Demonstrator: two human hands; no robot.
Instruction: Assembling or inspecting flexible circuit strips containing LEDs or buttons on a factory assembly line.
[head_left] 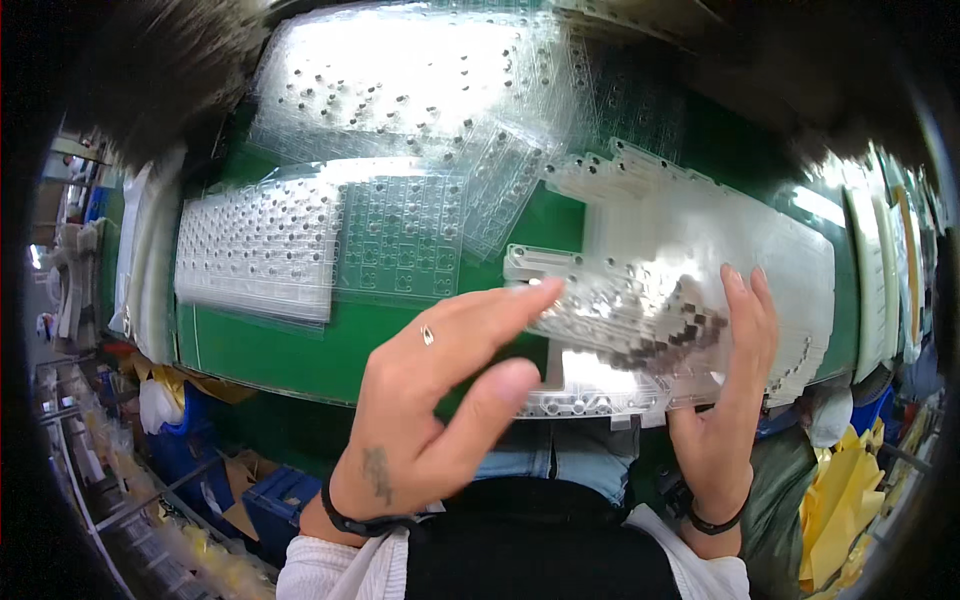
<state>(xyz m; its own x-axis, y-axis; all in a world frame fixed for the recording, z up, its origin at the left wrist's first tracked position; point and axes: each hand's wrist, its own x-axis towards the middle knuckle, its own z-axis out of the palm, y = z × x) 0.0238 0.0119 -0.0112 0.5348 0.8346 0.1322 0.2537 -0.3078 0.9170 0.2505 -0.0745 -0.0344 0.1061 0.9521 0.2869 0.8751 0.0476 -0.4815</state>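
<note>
A blurred stack of small clear plastic sheets [625, 310] with dark square spots sits in front of me, between my two hands. My left hand [430, 390], with a ring and a black wristband, has its index fingertip at the stack's left end; its thumb is spread well apart from the fingers. At the right end, my right hand [725, 380] holds its fingers straight and upright against or close beside the sheets, thumb apart. Beneath and behind lies a large pile of translucent flat sheets [770, 245].
The green tabletop [265, 350] carries a neat stack of clear spotted sheets [260, 245] at left, thin clear cut-out sheets [400, 235] beside it, and a large glossy pile [400, 75] at the back. Below the table are a blue crate [285, 510] and yellow wrapping [845, 490].
</note>
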